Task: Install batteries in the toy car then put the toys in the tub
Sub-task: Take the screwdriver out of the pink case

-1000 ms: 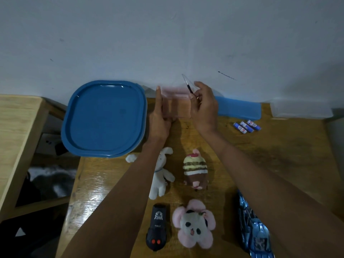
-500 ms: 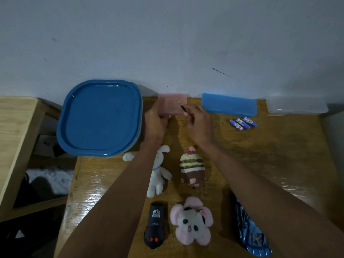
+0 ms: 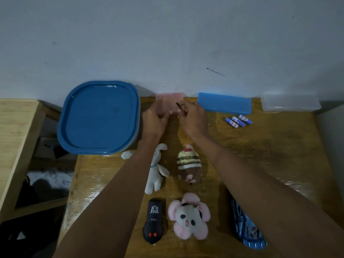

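My left hand [image 3: 154, 121] rests against a small pink box [image 3: 170, 101] that stands on the table by the wall. My right hand [image 3: 193, 118] pinches a thin dark screwdriver [image 3: 177, 105] over that box. Three blue batteries [image 3: 238, 121] lie to the right. The blue toy car [image 3: 247, 228] lies near the front edge, partly hidden by my right forearm. A black remote [image 3: 153, 223], a white bunny [image 3: 157, 170], a striped cupcake plush [image 3: 189, 165] and a pink panda plush [image 3: 189, 217] lie between my arms. The tub with its blue lid [image 3: 99, 117] stands at the back left.
A blue box lid [image 3: 224, 103] and a clear plastic box [image 3: 290, 102] lie along the wall at the back right. The wooden table [image 3: 279, 155] ends at the left beside a lighter wooden shelf [image 3: 16, 131].
Both hands have lowered the pink box from mid-air to the table by the wall. The right hand still holds the screwdriver.
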`<action>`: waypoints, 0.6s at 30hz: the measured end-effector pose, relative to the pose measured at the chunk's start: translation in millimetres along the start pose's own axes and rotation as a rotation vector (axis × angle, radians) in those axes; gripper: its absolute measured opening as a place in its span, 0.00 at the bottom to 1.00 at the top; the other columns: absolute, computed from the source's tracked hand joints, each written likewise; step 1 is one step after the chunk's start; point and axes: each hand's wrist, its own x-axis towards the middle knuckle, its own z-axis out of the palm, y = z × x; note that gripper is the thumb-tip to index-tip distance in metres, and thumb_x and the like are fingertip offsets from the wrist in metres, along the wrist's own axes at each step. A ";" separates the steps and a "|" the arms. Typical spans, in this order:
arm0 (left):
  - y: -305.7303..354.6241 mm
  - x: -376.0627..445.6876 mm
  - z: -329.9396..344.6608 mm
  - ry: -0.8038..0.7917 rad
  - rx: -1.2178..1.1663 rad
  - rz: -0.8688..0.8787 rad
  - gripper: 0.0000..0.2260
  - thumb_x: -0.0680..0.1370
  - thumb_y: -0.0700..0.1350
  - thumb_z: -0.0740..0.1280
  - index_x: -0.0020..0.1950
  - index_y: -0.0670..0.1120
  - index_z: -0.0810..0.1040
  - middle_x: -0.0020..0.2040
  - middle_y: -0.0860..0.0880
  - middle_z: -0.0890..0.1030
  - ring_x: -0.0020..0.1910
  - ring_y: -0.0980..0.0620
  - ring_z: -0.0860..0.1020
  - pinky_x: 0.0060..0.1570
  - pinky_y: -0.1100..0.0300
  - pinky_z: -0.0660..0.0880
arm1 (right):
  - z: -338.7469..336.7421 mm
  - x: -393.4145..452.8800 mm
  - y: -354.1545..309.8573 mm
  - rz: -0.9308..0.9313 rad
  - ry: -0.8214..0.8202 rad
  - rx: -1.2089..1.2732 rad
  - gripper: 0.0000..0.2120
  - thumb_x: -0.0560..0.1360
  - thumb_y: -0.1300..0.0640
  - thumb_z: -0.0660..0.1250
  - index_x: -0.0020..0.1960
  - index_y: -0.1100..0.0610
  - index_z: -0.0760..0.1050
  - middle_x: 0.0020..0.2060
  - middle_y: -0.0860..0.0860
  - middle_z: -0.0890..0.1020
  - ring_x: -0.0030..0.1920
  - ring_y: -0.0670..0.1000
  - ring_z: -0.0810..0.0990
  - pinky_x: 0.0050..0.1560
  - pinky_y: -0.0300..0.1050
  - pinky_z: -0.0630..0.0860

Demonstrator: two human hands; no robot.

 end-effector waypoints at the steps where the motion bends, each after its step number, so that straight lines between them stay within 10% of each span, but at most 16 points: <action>1: 1.3 0.4 -0.6 -0.005 0.016 0.003 0.25 0.76 0.47 0.73 0.73 0.46 0.73 0.63 0.43 0.82 0.61 0.46 0.80 0.62 0.54 0.77 | -1.7 -0.1 -1.2 0.004 -0.007 0.002 0.12 0.79 0.55 0.68 0.61 0.49 0.78 0.50 0.51 0.80 0.48 0.51 0.79 0.43 0.44 0.77; 18: 85.4 -79.9 -24.4 -0.126 0.186 0.118 0.17 0.79 0.46 0.70 0.67 0.46 0.77 0.66 0.44 0.79 0.61 0.44 0.78 0.59 0.53 0.75 | -112.7 -52.2 -23.4 0.129 0.099 0.032 0.11 0.78 0.56 0.65 0.58 0.52 0.82 0.51 0.56 0.81 0.52 0.57 0.80 0.50 0.50 0.76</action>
